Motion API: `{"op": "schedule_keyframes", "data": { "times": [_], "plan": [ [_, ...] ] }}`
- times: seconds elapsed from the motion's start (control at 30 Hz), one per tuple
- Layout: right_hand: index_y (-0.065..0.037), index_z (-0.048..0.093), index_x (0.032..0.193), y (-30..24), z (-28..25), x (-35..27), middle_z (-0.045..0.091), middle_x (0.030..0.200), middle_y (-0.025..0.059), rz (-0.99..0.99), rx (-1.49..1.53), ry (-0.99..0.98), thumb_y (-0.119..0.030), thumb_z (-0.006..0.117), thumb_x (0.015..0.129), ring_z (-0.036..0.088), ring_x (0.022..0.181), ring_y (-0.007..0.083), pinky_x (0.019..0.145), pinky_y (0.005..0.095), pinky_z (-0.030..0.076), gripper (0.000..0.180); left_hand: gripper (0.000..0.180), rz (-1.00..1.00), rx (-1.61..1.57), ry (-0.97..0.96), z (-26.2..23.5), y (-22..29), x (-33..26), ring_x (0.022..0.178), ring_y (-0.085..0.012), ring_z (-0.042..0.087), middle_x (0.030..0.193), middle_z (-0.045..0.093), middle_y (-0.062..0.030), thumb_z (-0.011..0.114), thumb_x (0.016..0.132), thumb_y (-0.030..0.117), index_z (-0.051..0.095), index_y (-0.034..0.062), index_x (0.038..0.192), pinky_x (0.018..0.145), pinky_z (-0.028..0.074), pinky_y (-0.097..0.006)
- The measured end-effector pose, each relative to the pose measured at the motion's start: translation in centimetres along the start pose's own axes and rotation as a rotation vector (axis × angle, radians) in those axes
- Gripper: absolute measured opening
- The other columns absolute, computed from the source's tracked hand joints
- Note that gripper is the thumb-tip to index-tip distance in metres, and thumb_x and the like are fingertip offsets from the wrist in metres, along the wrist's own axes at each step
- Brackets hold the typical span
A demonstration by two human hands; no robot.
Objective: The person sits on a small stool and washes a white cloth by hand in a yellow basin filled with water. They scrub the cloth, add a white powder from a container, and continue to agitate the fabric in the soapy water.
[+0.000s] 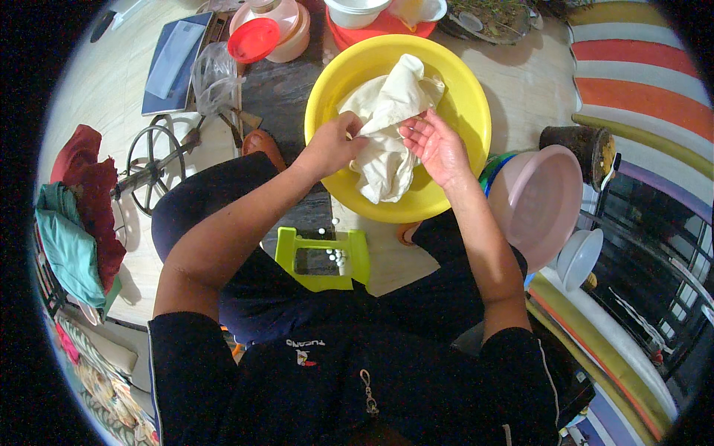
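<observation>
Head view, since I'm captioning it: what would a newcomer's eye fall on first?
Probably the yellow basin at upper centre, a cream cloth bunched inside, the left hand and right hand at its sides. Next come the lime-green frame lower down and the red-and-orange stripes at upper right.

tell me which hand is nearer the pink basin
The right hand. It is over the right part of the yellow basin, to the left of the pink basin. The left hand is farther off, at the left side of the white cloth.

Yellow basin (470, 104) partly beneath cloth (383, 156)
</observation>
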State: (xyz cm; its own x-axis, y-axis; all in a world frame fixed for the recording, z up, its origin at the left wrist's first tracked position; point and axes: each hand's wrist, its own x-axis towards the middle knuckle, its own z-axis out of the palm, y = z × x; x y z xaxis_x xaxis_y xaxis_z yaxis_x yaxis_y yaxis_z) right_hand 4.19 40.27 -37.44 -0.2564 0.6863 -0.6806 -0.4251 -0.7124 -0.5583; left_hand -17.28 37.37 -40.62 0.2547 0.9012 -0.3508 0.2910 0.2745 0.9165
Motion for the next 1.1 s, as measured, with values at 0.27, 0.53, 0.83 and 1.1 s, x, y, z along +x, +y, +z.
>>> {"op": "schedule_keyframes", "data": {
  "times": [0.27,0.53,0.83,1.1],
  "plan": [
    [-0.006,0.057,0.094,-2.9,-1.5,-0.8,0.058,0.072,0.0044,-0.19,-0.35,0.087,-0.033,0.049,0.089,0.053,0.062,0.0115,0.057,0.0248,0.043,0.028,0.047,-0.136,-0.241,-0.022,-0.2,1.9,-0.5,0.068,-0.0164,0.058,0.092,0.06,-0.0109,0.051,0.074,0.002,0.047,0.0038,0.12,0.06,0.048,-0.028],
    [-0.002,0.055,0.094,1.0,-0.1,-0.5,0.06,0.082,0.0076,-0.379,-1.42,0.284,-0.037,0.066,0.077,0.057,0.074,0.0162,0.067,0.0284,0.045,0.04,0.065,-0.25,-0.384,-0.038,-0.3,2.6,-1.0,0.071,-0.0162,0.058,0.105,0.058,-0.0101,0.039,0.073,-0.006,0.033,0.0111,0.135,0.053,0.048,-0.026],
    [-0.002,0.054,0.093,0.9,1.2,-1.0,0.06,0.086,0.018,-0.386,-1.787,0.454,-0.03,0.06,0.073,0.058,0.08,0.0369,0.068,0.0438,0.045,0.035,0.073,-0.284,-0.4,-0.051,-0.5,1.4,-0.1,0.064,-0.0164,0.058,0.107,0.056,-0.0116,0.041,0.07,-0.008,0.024,0.0122,0.138,0.049,0.048,-0.025],
    [0.0,0.054,0.082,0.0,-3.8,0.0,0.059,0.08,0.0239,-0.283,-1.57,0.413,-0.02,0.055,0.071,0.057,0.08,0.0415,0.071,0.0447,0.045,0.023,0.066,-0.323,-0.417,0.026,-0.6,1.0,0.1,0.064,-0.0192,0.061,0.108,0.056,-0.0166,0.039,0.074,-0.008,0.024,0.0088,0.137,0.045,0.049,-0.027]
  ]
}}
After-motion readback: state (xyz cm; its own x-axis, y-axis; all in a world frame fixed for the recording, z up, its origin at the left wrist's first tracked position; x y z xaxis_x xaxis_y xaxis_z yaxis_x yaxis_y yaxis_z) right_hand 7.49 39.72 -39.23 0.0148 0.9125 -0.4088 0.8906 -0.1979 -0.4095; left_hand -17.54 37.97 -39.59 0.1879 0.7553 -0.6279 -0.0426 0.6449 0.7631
